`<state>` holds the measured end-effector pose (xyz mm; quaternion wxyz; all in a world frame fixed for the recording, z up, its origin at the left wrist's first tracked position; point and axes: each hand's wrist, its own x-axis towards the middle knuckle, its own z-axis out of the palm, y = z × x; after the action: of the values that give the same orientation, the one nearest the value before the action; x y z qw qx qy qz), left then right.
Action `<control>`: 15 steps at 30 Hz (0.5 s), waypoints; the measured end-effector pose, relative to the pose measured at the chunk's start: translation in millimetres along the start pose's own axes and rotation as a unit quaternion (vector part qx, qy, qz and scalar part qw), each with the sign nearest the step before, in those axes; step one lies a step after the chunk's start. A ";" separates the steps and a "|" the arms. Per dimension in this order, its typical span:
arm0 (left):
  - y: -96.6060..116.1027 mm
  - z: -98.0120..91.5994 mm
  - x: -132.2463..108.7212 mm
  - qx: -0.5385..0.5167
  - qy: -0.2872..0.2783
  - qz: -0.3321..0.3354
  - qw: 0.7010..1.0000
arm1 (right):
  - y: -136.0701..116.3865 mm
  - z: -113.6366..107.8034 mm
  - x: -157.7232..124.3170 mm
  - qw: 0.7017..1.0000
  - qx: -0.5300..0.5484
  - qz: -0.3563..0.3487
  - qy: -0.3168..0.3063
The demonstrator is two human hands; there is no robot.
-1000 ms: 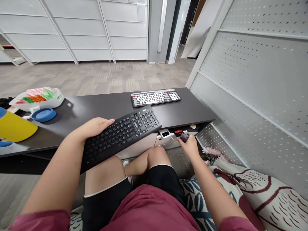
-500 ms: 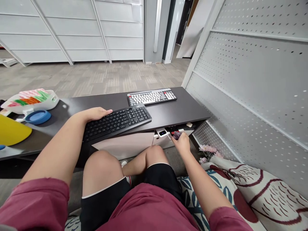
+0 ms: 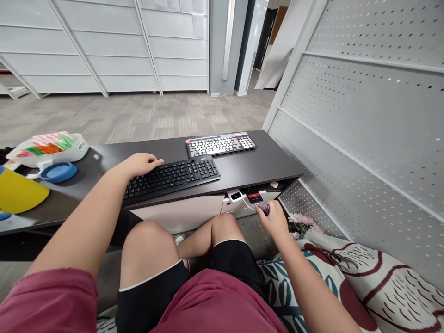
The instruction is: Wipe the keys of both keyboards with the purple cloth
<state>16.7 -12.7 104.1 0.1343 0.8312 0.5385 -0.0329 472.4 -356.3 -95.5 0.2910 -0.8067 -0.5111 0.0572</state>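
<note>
My left hand (image 3: 143, 163) is on the far left part of a black keyboard (image 3: 176, 175), its fingers closed over the far edge and partly hidden. That keyboard lies along the front edge of the dark desk (image 3: 256, 159). Below the desktop on the right, my right hand (image 3: 275, 217) is closed on a small dark purple ribbed thing (image 3: 264, 209); its kind does not show clearly. A white cable (image 3: 248, 203) runs between it and a white device with a dark screen (image 3: 236, 196) in the open drawer. Beside that device lies a black and red flat item (image 3: 255, 197).
A second keyboard with white keys (image 3: 222, 145) lies farther back. To the left are a white basket (image 3: 81, 145) of colourful things, a blue round lid-like item (image 3: 58, 172) and a yellow object (image 3: 21, 192). A perforated panel (image 3: 347, 115) stands right, with flowers (image 3: 301, 219) and patterned cushions (image 3: 388, 277) below.
My right hand has drawn back from the drawer, toward me and slightly right, with the purple thing; more of the black and red item shows. My left hand has barely shifted on the keyboard.
</note>
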 end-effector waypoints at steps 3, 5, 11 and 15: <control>8.9 4.1 -27.8 -0.013 0.047 0.024 0.999 | 0.9 -16.0 -7.5 0.999 0.022 0.005 -0.035; 27.5 12.5 -56.4 -0.021 0.137 0.042 0.989 | -4.3 -23.7 -13.4 0.997 0.044 0.001 -0.066; 128.9 95.3 -149.0 -0.341 0.046 0.162 0.925 | -69.6 -24.0 -44.7 0.970 0.118 -0.051 -0.205; 163.7 178.5 -169.2 -0.483 -0.138 0.163 0.849 | -131.0 -9.7 -66.1 0.906 0.231 -0.085 -0.344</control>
<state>110.0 -271.8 -3.1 0.5948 0.7242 0.3198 0.1395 341.3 -376.6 -31.9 0.2788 -0.6007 -0.6190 0.4223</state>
